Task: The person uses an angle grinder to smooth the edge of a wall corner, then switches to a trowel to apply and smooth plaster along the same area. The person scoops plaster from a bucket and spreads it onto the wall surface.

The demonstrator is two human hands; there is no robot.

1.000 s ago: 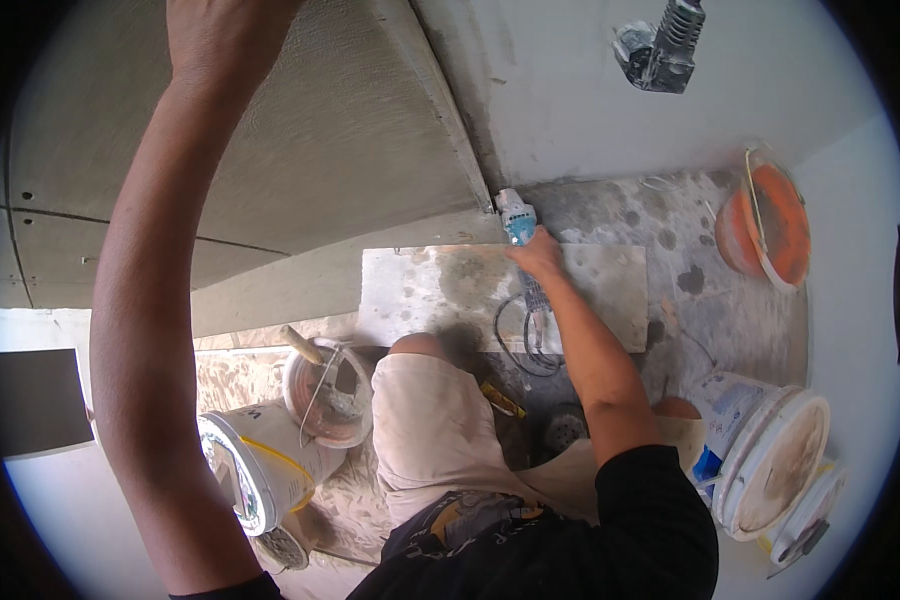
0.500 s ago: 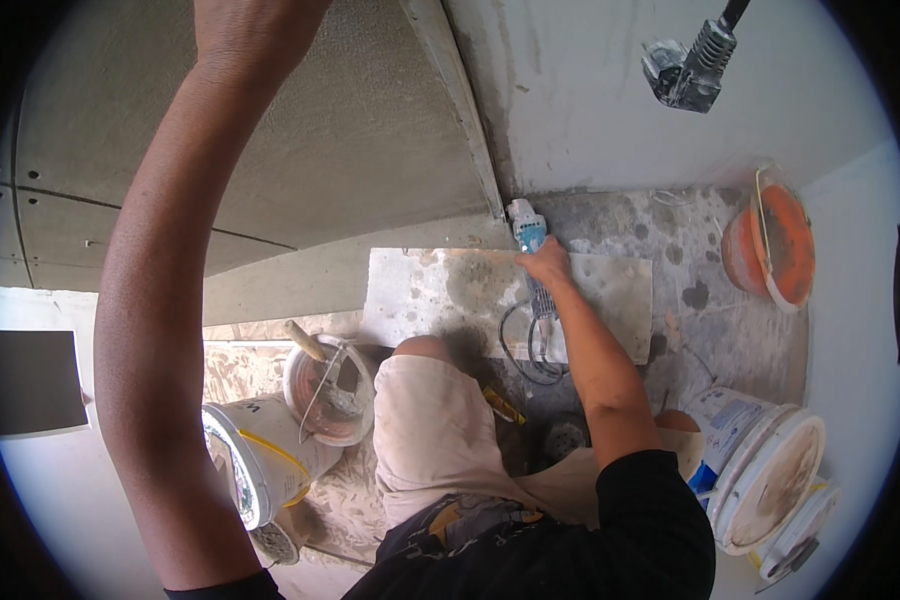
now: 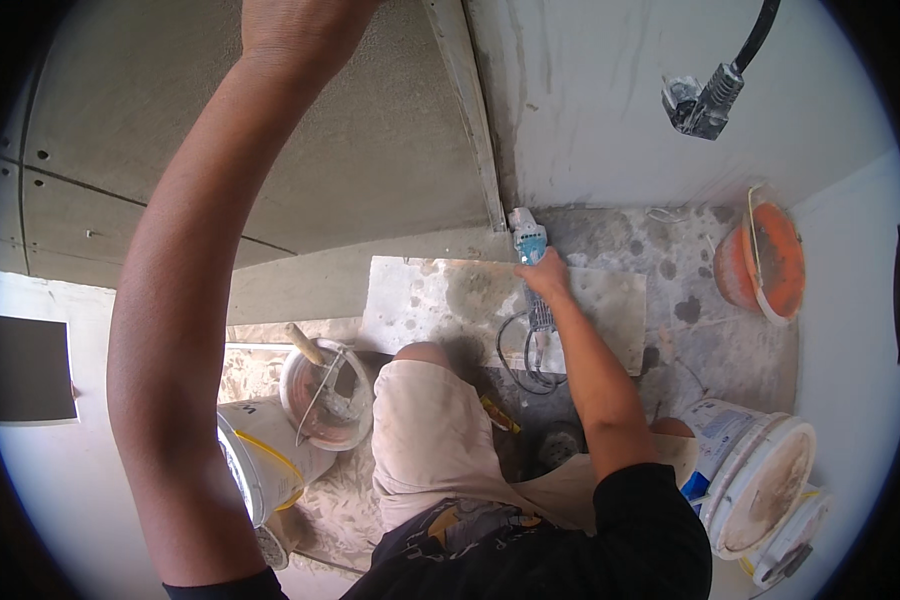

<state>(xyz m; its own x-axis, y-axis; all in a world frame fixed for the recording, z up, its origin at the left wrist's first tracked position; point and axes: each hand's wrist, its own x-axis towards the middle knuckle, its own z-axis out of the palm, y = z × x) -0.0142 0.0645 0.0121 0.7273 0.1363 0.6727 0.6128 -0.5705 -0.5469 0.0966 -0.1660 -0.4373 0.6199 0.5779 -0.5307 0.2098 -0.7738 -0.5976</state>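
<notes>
My left hand (image 3: 300, 25) is raised at the top edge beside the grey plastered surface (image 3: 380, 130), its fingertips out of view. My right hand (image 3: 542, 277) is closed on a teal angle grinder (image 3: 529, 240), whose head lies by the foot of a narrow pale strip (image 3: 460, 110) at the wall corner. Beneath that hand and forearm is a stained pale board (image 3: 420, 300), with the looped black cable (image 3: 505, 355) over it. A black plug (image 3: 710, 110) dangles from a cord at upper right.
An orange bucket (image 3: 780, 260) stands by the right wall (image 3: 845, 300). White buckets (image 3: 760, 480) are at lower right and lower left (image 3: 305, 445), beside a bucket with a wooden-handled tool (image 3: 306, 345). My knee is bent before the board. A dark square (image 3: 25, 365) is on the left wall.
The view has shifted, so the wall, strip and plug sit lower. My raised left arm has moved rightward in the picture. My right hand stays on the grinder.
</notes>
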